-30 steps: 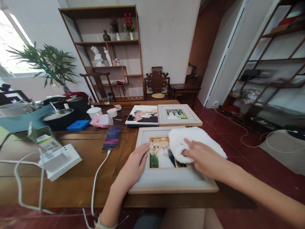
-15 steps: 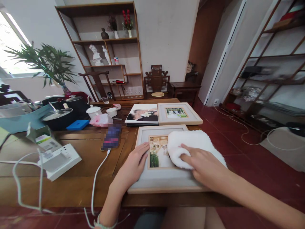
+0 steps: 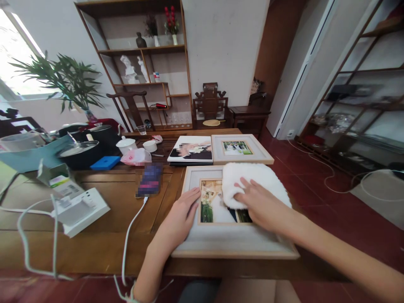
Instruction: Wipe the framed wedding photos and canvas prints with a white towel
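A light wooden picture frame (image 3: 221, 240) with a wedding photo lies flat at the table's near edge. My left hand (image 3: 181, 214) rests flat on the frame's left border, fingers stretched out. My right hand (image 3: 260, 204) presses a fluffy white cloth (image 3: 252, 179) onto the glass over the photo's upper right, fingers spread on top of the cloth. Behind it lie a second framed photo (image 3: 241, 149) and a frameless print (image 3: 191, 151).
A phone (image 3: 149, 180) on a white cable lies left of the frame. Further left are a white box (image 3: 80, 208), a blue lid (image 3: 105, 163), dark pots (image 3: 78, 153), white cups (image 3: 126, 145) and a pink packet (image 3: 135, 156). Shelves, chairs and a plant stand behind.
My right hand has slid the cloth up and slightly back across the photo, uncovering its lower right part. My left hand stays on the frame's border.
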Action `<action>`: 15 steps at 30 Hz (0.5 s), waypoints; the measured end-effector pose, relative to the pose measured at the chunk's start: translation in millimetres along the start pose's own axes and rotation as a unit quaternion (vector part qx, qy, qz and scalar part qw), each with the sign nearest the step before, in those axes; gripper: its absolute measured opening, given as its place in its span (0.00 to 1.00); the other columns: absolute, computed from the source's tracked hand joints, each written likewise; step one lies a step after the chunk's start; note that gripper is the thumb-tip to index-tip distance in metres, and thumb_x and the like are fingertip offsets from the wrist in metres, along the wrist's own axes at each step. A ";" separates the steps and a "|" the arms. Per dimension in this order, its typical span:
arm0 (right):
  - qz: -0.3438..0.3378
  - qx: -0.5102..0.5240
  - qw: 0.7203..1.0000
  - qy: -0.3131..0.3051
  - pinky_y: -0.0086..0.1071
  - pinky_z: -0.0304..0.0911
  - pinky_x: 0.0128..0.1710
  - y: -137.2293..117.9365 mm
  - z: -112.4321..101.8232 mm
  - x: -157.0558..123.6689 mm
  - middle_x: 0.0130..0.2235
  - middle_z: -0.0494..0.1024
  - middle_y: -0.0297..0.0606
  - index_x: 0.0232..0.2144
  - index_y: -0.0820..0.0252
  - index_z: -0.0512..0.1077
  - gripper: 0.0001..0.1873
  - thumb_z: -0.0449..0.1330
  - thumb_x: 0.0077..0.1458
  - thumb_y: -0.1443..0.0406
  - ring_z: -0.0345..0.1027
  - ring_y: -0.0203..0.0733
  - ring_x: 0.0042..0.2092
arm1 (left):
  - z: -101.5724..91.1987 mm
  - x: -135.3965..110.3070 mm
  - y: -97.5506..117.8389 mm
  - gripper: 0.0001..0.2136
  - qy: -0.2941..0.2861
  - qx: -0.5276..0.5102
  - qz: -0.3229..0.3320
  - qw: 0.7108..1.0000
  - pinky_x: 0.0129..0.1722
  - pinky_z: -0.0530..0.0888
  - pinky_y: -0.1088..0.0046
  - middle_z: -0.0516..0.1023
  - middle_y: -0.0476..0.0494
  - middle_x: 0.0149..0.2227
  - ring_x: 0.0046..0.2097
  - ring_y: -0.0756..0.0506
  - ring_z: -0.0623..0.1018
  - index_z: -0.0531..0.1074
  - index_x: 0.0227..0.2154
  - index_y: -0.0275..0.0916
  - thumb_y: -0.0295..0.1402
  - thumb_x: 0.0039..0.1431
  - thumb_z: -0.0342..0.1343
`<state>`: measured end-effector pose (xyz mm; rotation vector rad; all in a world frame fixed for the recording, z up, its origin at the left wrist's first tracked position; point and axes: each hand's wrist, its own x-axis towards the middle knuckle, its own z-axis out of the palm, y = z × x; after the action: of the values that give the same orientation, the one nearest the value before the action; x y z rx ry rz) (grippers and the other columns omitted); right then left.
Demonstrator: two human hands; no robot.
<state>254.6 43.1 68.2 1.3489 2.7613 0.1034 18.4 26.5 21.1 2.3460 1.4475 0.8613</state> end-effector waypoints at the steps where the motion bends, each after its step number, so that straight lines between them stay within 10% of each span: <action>1: 0.002 0.013 1.000 -0.023 0.48 0.54 0.53 -8.1 -3.8 -12.2 0.52 0.69 0.53 0.40 0.64 0.72 0.26 0.50 0.37 0.80 0.54 0.58 0.58 | 0.4 0.0 0.0 0.16 0.000 0.001 -0.002 1.000 0.58 0.63 0.61 0.69 0.41 0.55 0.58 0.45 0.67 0.67 0.51 0.37 0.29 0.61 0.44; 7: -0.090 0.076 0.990 -0.078 0.46 0.62 0.46 -46.1 1.1 -59.6 0.50 0.72 0.47 0.35 0.56 0.75 0.23 0.56 0.32 0.74 0.64 0.59 0.51 | 0.7 0.0 0.6 0.17 -0.001 0.007 0.002 1.000 0.58 0.63 0.59 0.69 0.41 0.55 0.58 0.44 0.67 0.67 0.51 0.38 0.29 0.61 0.44; 15: -0.021 0.097 0.995 0.029 0.48 0.46 0.59 -32.8 13.1 -18.5 0.60 0.58 0.49 0.49 0.62 0.68 0.33 0.51 0.37 0.79 0.44 0.53 0.62 | -0.8 -0.9 -1.3 0.17 -0.013 0.003 0.007 1.000 0.59 0.62 0.60 0.67 0.42 0.57 0.59 0.45 0.65 0.66 0.52 0.39 0.29 0.61 0.43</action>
<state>241.4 8.9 52.8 1.3492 2.9112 -0.1349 16.6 26.3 20.8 2.3657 1.4283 0.8271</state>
